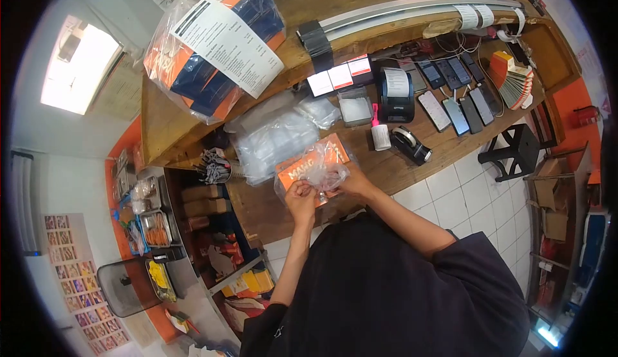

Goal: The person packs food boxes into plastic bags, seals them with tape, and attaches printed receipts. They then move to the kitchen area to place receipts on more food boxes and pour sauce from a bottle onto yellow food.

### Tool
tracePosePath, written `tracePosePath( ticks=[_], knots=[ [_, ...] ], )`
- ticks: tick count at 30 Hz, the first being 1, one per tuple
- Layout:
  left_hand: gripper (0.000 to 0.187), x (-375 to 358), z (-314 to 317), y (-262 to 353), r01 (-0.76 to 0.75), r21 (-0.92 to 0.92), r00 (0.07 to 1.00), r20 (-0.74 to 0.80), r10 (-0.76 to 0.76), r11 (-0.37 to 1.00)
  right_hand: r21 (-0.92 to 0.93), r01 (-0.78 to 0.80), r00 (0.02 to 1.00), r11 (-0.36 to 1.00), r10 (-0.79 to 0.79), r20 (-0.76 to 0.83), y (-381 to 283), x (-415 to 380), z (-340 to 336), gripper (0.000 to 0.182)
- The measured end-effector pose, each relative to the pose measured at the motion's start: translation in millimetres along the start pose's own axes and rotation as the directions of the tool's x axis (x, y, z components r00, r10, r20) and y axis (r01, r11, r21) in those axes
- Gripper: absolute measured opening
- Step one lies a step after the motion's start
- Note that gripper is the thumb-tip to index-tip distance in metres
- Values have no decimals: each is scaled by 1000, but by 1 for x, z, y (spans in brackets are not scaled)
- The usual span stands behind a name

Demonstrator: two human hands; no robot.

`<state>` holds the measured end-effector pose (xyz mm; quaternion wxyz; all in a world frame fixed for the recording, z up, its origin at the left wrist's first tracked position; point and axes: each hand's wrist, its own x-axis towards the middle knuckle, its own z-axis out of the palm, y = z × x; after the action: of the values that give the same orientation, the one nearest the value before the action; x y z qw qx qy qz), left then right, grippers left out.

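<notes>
An orange box with white lettering [297,170] sits inside a clear plastic bag at the front edge of the wooden counter. My left hand [301,197] has its fingers closed on the gathered plastic of the bag, on the near left side of the box. On the right, my right hand [351,182] also holds the bunched plastic, its fingertips partly hidden by the clear film. Just beyond the box lies a stack of clear plastic bags [273,148].
A large bagged orange and blue box with a receipt [226,45] stands on the upper counter. Rightward are a receipt printer [396,96], a tape dispenser [411,146], several phones [434,112] and a pink-topped bottle [380,137]. A cup of wrapped utensils [215,167] stands left.
</notes>
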<state>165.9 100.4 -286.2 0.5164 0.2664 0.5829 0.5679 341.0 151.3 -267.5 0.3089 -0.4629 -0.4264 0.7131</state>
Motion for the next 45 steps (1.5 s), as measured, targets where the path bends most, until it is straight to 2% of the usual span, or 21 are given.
tracePosePath(
  ticks=[5,8,11,15,17,20,27,30,33,36,39,42,45],
  knots=[
    [17,-3,0,11,2,47,999,45,-4,999,151,14,991,988,6,-131,-22,-14,21,29],
    [17,-3,-1,10,-27,35,999,23,26,999,115,88,994,990,-79,-77,-4,-8,18,31],
    [16,-5,2,10,-67,27,998,-16,67,997,129,-1,997,992,11,-71,-7,-12,18,18],
    [15,-7,-1,9,-21,-34,999,37,23,999,134,28,987,991,-6,-162,-13,-14,27,13],
    [15,-5,-2,8,-39,-43,997,62,42,998,147,3,994,989,13,-108,-4,-11,25,17],
    [15,-5,3,5,-59,-45,998,-12,59,997,177,-16,997,984,30,-77,0,-13,20,17],
    [14,-6,-4,11,-3,-101,996,86,12,995,269,15,994,963,15,-111,-3,-12,30,16],
    [14,-7,-2,13,7,-144,997,72,3,990,216,82,982,973,-42,-185,-12,-18,38,9],
    [17,-11,-2,22,16,-121,988,157,3,993,236,80,976,968,-29,-215,-25,-25,46,8],
    [13,-11,-1,22,-67,-69,989,125,75,995,209,128,974,969,-83,-213,-4,-17,41,10],
    [14,-16,3,28,-49,-69,996,71,53,996,222,87,975,971,-38,-218,0,-17,41,12],
    [16,-17,2,34,8,-60,996,88,-3,998,103,163,971,981,-141,-191,-8,-21,44,17],
    [19,-17,0,47,109,-49,987,125,-102,993,-285,255,938,924,-307,-158,-21,-27,50,14]
  ],
)
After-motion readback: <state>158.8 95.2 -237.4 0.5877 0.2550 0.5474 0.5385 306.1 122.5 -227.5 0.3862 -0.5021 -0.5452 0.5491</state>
